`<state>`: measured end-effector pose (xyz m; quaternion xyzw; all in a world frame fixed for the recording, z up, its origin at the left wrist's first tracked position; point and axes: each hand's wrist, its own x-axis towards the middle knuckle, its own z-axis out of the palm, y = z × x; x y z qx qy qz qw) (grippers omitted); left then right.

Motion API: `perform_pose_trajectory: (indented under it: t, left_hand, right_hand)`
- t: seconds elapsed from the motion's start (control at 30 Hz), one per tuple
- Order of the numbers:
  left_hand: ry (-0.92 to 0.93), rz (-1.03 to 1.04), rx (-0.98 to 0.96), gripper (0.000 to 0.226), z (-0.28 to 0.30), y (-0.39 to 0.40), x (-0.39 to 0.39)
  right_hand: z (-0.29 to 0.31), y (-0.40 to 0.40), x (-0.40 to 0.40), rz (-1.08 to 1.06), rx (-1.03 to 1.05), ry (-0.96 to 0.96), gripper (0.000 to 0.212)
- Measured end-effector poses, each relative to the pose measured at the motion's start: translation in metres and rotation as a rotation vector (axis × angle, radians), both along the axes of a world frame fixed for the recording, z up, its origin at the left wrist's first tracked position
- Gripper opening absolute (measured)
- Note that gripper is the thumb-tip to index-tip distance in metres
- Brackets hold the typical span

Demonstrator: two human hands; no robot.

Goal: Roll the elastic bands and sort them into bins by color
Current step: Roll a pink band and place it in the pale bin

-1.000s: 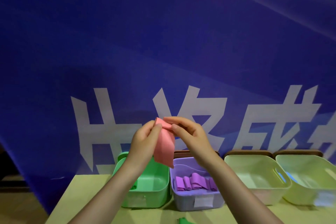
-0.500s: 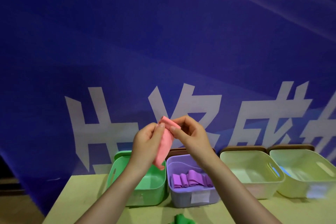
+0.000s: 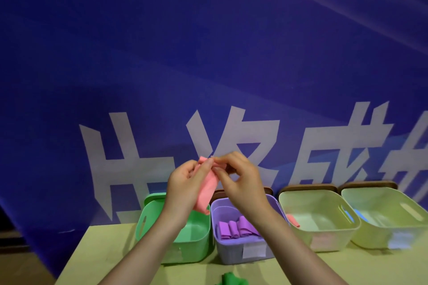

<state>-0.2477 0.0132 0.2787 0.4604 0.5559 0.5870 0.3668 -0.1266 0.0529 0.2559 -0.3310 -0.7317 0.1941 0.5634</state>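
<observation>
Both grips pinch pink band (image 3: 206,186) at its top, left hand (image 3: 185,186) and right hand (image 3: 240,180), mid-frame above green bin (image 3: 148,220) and purple bin (image 3: 234,250); its tail hangs free.

My left hand (image 3: 185,186) and right hand (image 3: 240,180) were bare, with no gloves, rings or watch on them. Both forearms were uncovered right down to the bottom edge of the view; no sleeve or cuff showed anywhere. My nails looked short and plain, though the dim light blurred finer detail.
</observation>
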Motion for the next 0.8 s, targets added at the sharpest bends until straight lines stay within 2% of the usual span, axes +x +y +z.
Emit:
perform_pose_trajectory:
  t: [0.07, 0.13, 0.27, 0.37, 0.53, 0.63, 0.73, 0.8]
  left_hand:
    - [-0.04, 0.015, -0.026, 0.032, 0.002, 0.0, 0.002]
    - [-0.064, -0.004, -0.043, 0.027, 0.002, -0.002, 0.004]
    - [-0.083, -0.032, -0.044, 0.022, 0.001, -0.001, 0.007]
    - [-0.073, -0.076, -0.03, 0.019, -0.001, -0.001, 0.009]
    - [-0.02, -0.117, 0.058, 0.013, -0.005, 0.0, 0.008]
    - [-0.002, -0.135, 0.087, 0.016, -0.009, 0.002, 0.004]
    - [0.019, -0.142, 0.073, 0.014, -0.014, 0.007, -0.001]
    - [0.059, -0.144, 0.076, 0.011, -0.015, 0.009, -0.003]
  right_hand:
    - [0.003, 0.001, 0.003, 0.04, 0.07, -0.029, 0.013]
    - [0.006, 0.002, 0.009, 0.111, 0.031, -0.038, 0.017]
    - [0.006, -0.001, 0.015, 0.207, -0.242, 0.064, 0.021]
    - [0.003, -0.002, 0.013, 0.254, -0.429, 0.061, 0.022]
    - [0.001, 0.001, 0.015, 0.335, -0.605, 0.201, 0.022]
    - [-0.001, 0.006, 0.015, 0.428, -0.743, 0.296, 0.033]
    - [0.004, 0.009, 0.018, 0.452, -0.741, 0.276, 0.029]
    - [0.009, 0.008, 0.021, 0.423, -0.692, 0.225, 0.018]
